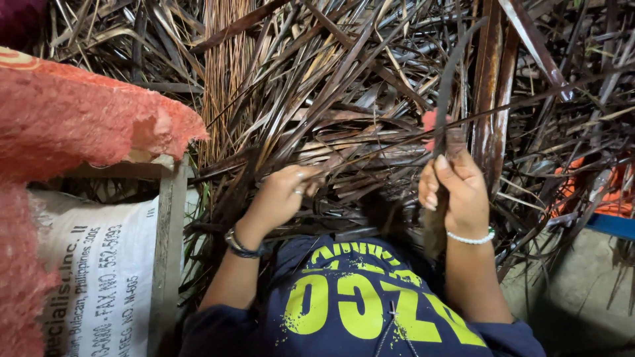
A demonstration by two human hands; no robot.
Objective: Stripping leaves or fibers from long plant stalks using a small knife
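Observation:
A big heap of dry brown palm leaves and thin midribs (344,99) fills the view ahead of me. My right hand (456,188) is shut around a curved dark blade with a wooden handle (444,86), held upright; a white bead bracelet circles that wrist. My left hand (281,195) pinches a long dry leaf strip (350,155) from the heap, fingers closed on it; a ring and a dark bracelet show. My navy shirt with yellow lettering (357,307) fills the bottom of the frame.
A torn red foam cushion (79,112) rests on a wooden frame (169,225) at left, over a white woven sack (99,277). A bundle of pale stripped midribs (225,73) stands behind. Orange cloth (612,192), a blue edge and bare concrete floor (582,284) lie at right.

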